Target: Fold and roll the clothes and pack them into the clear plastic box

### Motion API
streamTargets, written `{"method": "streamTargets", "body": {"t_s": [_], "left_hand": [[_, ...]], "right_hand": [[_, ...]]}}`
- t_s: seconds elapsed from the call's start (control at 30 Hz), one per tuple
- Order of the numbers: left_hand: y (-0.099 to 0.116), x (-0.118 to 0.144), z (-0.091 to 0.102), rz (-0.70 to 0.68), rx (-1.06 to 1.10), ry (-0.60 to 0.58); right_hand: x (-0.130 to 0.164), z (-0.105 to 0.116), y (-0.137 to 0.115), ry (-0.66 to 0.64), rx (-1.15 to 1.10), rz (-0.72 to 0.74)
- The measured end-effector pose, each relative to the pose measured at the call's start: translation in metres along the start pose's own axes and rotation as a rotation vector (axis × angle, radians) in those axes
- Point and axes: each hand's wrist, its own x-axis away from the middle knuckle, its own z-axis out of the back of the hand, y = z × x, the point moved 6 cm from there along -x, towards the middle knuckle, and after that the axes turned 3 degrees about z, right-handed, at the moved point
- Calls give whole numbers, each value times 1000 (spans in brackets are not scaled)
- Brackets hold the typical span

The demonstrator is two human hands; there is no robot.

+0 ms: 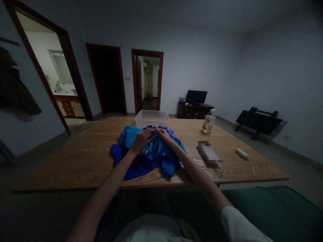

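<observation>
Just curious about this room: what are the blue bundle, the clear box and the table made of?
Blue bundle: soft cloth, judging by its folds, slightly shiny. Clear box: probably translucent plastic, as the wall shows through. Table: wood or wood-look laminate, with visible grain; I cannot tell which.

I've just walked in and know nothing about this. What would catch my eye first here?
The bright blue cloth, bunched near the front middle of the wooden table, stands out in the dim room. Both hands meet on top of it: the left hand and the right hand pinch the fabric at its far edge. Just behind sits a clear plastic tub, and to the right a pump bottle.
</observation>
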Motion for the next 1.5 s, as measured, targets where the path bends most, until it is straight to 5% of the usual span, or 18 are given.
{"method": "streamTargets", "body": {"t_s": [0.2, 0.5, 0.7, 0.83, 1.1, 1.5], "left_hand": [[-3, 0, 0, 17, -11, 6], [-24, -2, -8, 345, 240, -68], [-46, -2, -25, 398, 520, -125], [-56, -4, -33, 432, 719, -163], [-50, -6, -30, 412, 709, -150], [-54, -5, -24, 481, 723, -83]], "right_hand": [[1, 0, 1, -51, -43, -41], [5, -1, 5, -64, -105, -41], [2, -3, 1, 67, -133, 71], [10, -3, -17, 174, 151, 216], [18, -16, -32, 122, 443, 375], [17, -11, -39, -13, 161, 251]]}}
